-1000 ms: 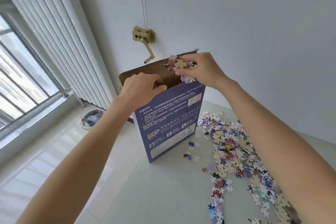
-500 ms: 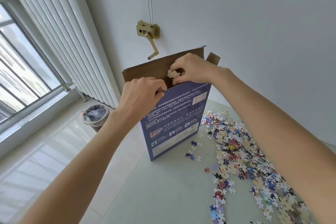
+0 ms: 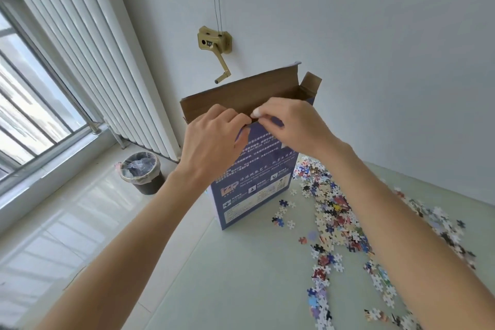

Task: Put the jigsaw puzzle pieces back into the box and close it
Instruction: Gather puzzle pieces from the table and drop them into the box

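Change from earlier frames: the handful of pieces seen at the box mouth a second ago, and the single piece half a second ago, are gone from the right hand; both hands now meet at the front top edge of the box. The view has also tipped lower, bringing the bin fully into frame.

Box (image 3: pixel 254 190): blue, printed, standing upright at frame centre on the pale green surface (image 3: pixel 241 276); top open, brown flaps raised behind and at the right.

Left hand (image 3: pixel 211 142): fingers curled, gripping the front top edge of the box, thumb side toward the right hand.

Right hand (image 3: pixel 292 123): fingers bent, fingertips together pinching the same edge just beside the left hand; whether a piece is still between them cannot be told.

Pieces (image 3: pixel 337 211): loose, many colours, scattered on the surface right of the box, running to the lower right of the frame; a few lie close to the box's base.

Bin (image 3: pixel 142 173): dark, lined with a bag, on the floor at centre left.

Crank (image 3: pixel 215 48): brass-coloured, on the wall above the box.
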